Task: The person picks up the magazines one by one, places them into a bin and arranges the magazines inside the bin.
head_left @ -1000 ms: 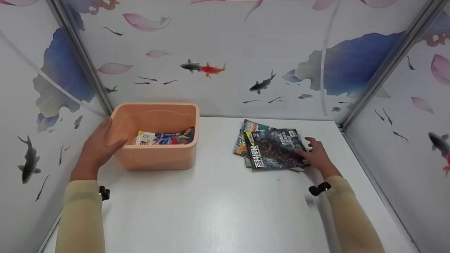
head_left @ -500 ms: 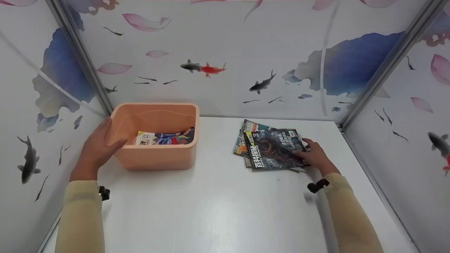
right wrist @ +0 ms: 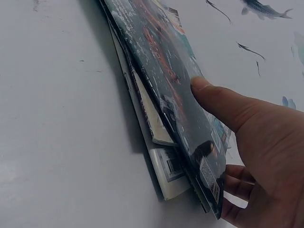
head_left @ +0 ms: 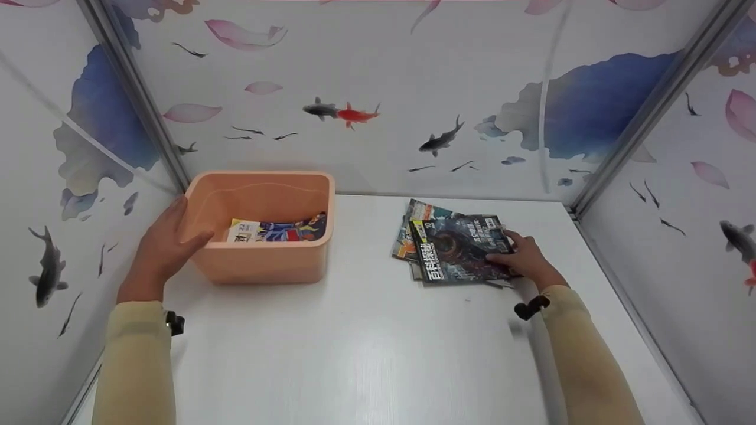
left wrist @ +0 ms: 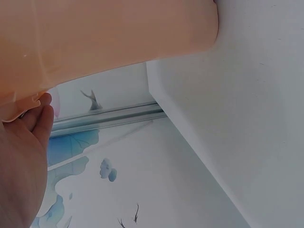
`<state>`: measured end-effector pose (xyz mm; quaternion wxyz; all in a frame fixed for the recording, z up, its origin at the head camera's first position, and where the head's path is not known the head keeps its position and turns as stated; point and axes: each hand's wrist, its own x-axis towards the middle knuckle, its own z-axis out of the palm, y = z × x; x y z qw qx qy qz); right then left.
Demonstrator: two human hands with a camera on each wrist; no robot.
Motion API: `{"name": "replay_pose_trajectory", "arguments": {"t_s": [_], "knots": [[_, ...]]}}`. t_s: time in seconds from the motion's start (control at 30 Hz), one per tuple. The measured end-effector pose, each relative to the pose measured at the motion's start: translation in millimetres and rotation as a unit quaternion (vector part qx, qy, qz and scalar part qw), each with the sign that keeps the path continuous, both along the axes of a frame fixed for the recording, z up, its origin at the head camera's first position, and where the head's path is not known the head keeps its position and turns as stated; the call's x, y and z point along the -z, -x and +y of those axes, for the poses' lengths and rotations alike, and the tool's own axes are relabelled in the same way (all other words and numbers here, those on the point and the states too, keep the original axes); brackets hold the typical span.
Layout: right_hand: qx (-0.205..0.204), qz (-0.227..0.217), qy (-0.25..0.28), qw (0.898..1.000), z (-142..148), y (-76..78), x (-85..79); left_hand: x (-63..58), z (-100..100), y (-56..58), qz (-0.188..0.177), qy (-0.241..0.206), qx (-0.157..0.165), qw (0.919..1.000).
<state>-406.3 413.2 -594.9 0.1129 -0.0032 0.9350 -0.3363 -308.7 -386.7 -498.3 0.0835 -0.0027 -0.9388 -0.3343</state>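
My left hand (head_left: 160, 251) grips the left end of the peach plastic bin (head_left: 269, 265), thumb over the near rim; in the left wrist view, fingers (left wrist: 43, 118) curl at the bin's lip. Inside the bin lies a colourful magazine (head_left: 289, 231), partly hidden by the front wall. On the right, my right hand (head_left: 525, 258) holds the right edge of a dark-covered magazine (head_left: 455, 248) on top of a loose stack. The right wrist view shows the thumb (right wrist: 213, 97) over its glossy cover and the other fingers (right wrist: 237, 185) curled at its edge.
Below the dark cover, other magazines (head_left: 404, 242) stick out at angles, one showing a barcode (right wrist: 172, 166). The white table (head_left: 354, 348) is bounded by a back wall (head_left: 384, 153) and side walls printed with fish and petals; the bin stands near the left corner.
My right hand has moved slightly left, its thumb reaching further over the dark magazine's cover and its fingers closing in on the edge. The left hand and bin stay where they were.
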Motion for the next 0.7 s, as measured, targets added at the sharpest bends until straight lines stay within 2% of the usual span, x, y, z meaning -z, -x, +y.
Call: {"name": "replay_pose_trajectory", "arguments": {"t_s": [0.17,0.4,0.7], "knots": [[-0.017,0.000,-0.022,1.000,-0.8,-0.1,-1.6,-0.9,1.2,-0.1,-0.003,0.001,-0.002,1.0000],[-0.026,-0.032,-0.064,0.997,-4.9,1.7,-6.7,-0.3,-0.7,0.1,-0.003,0.003,-0.001,1.0000],[-0.019,-0.063,-0.068,0.996,-8.0,1.7,-13.3,2.0,-0.4,1.1,0.000,-0.005,-0.004,1.0000]]}}
